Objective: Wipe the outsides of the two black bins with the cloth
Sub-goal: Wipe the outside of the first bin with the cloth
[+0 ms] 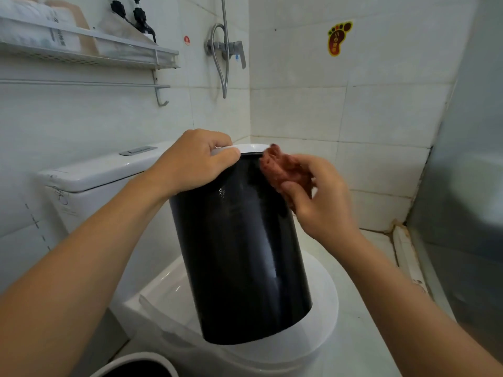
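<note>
1. A tall black bin (239,254) is seen standing on the closed toilet lid (324,295). It is tilted, with its white rim (253,148) leaning away from the person and to the left, and its base nearer the camera. Its long axis therefore runs from the lower near end up toward the far wall, a little off vertical.

2. The bin is steadied at the top by the left hand (190,161): the thumb is laid over the white rim and the fingers are curled round its far side, so the rim is gripped.

3. A bunched reddish cloth (283,172) is pinched in the right hand (318,197), fingers and thumb curled round it. The cloth is pressed against the upper right flank of the bin, just below the rim.

4. The bin wall lies to the left of the right hand and stretches down below it. Most of the unwiped length is judged to lie along that axis toward the base, so a downward stroke seems called for. The right hand is the one placed for it, the left being taken up with holding.

5. A second bin (136,365), of which only a pale rim and a dark inside are shown, stands at the bottom edge beside the toilet, well apart from both hands. It is judged not yet taken in hand.

6. Behind are a white cistern (89,180), a wall shelf (89,50), a shower mixer (228,50) and a foot-shaped sticker (339,38) on the tiles.
</note>
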